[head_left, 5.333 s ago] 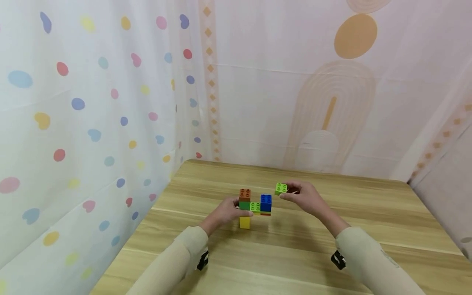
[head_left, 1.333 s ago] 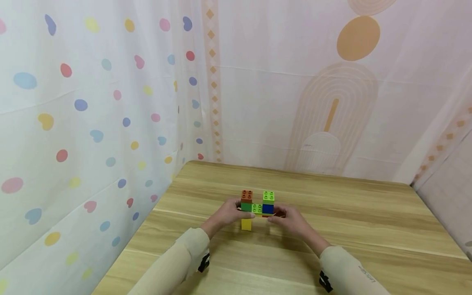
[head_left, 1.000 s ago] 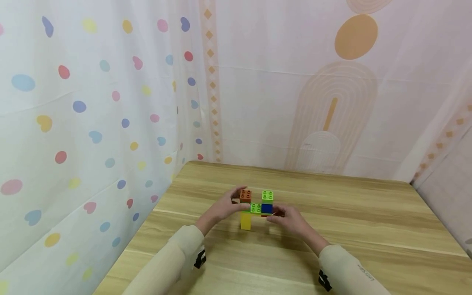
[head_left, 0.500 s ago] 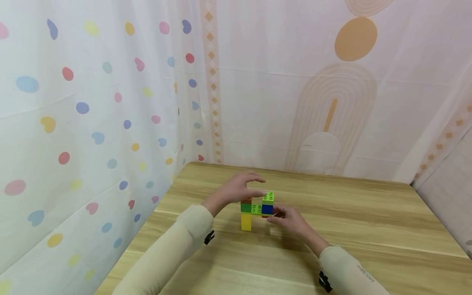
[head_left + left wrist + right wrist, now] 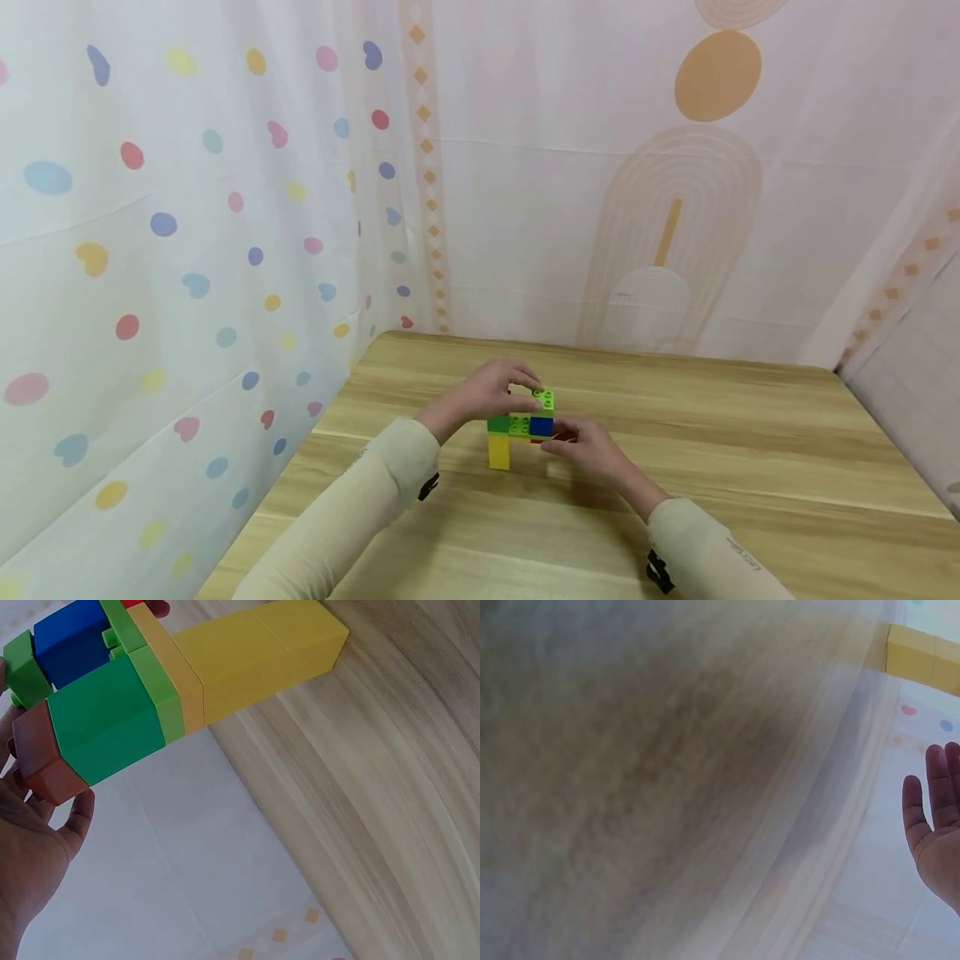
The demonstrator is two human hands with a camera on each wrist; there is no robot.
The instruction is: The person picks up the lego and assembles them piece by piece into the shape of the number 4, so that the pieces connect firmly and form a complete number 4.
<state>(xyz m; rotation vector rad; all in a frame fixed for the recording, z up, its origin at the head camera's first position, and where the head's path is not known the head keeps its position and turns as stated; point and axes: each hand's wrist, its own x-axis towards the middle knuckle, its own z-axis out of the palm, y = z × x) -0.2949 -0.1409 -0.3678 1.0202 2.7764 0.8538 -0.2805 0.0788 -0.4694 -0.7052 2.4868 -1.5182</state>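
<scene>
A toy-brick structure stands on the table, with a yellow column (image 5: 498,451) as its leg. Above the column, a green brick (image 5: 105,716) carries a brown brick (image 5: 46,750), mostly hidden by a hand in the head view. Stacked at the other end are a blue brick (image 5: 541,426) and a lime green brick (image 5: 546,404). My left hand (image 5: 483,393) reaches over the brown brick, thumb and finger pinching the lime green brick. My right hand (image 5: 592,450) grips the red brick (image 5: 537,440) under the blue one; its far fingers are partly hidden.
The wooden table (image 5: 720,450) extends around the structure. A dotted curtain (image 5: 187,292) hangs along the left side, and a pale patterned curtain (image 5: 525,250) hangs behind the table's far edge.
The lime green brick, earlier in my right hand, is now on the blue brick. My right hand moved down to the red brick. My left hand left the green brick and rose rightward.
</scene>
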